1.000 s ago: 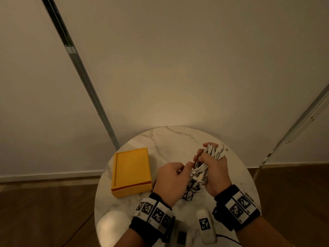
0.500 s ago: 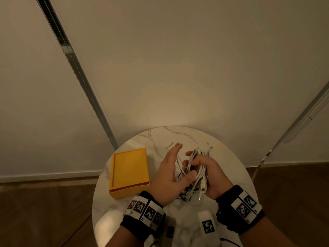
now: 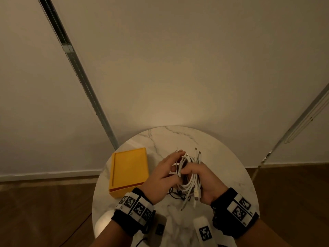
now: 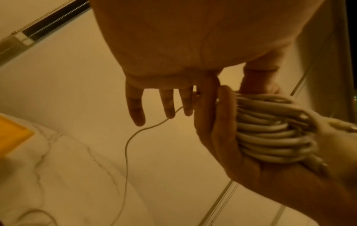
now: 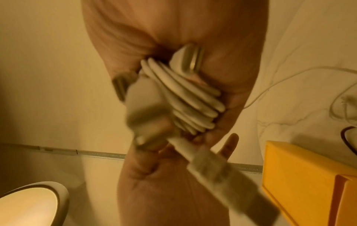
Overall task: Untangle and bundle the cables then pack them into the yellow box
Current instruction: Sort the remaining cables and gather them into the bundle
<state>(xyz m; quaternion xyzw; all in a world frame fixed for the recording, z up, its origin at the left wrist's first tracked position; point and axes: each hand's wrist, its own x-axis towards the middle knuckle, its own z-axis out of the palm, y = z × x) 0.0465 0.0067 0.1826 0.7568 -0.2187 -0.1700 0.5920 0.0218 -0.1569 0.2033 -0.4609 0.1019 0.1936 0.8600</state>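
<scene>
My right hand [image 3: 193, 173] grips a coil of white cables [image 3: 190, 178] above the round marble table [image 3: 178, 138]; plug ends stick out above and below the fist. The coil [image 5: 189, 99] lies across the palm in the right wrist view. My left hand [image 3: 170, 164] is held against the coil's left side with straight fingers and the thumb touching the loops. A thin white cable [image 4: 127, 146] trails from beside those fingers down to the table. The yellow box [image 3: 129, 168] lies closed on the table's left part. A black cable [image 3: 175, 193] lies under my hands.
Two marker-tagged devices, a white one [image 3: 204, 232] and a dark one [image 3: 160, 229], sit at the table's near edge. A wall with a metal rail [image 3: 80, 82] stands close behind the table. Wooden floor surrounds it.
My left hand went from curled to straight-fingered and slid up along the coil. The right hand turned the coil and brought it lower and nearer.
</scene>
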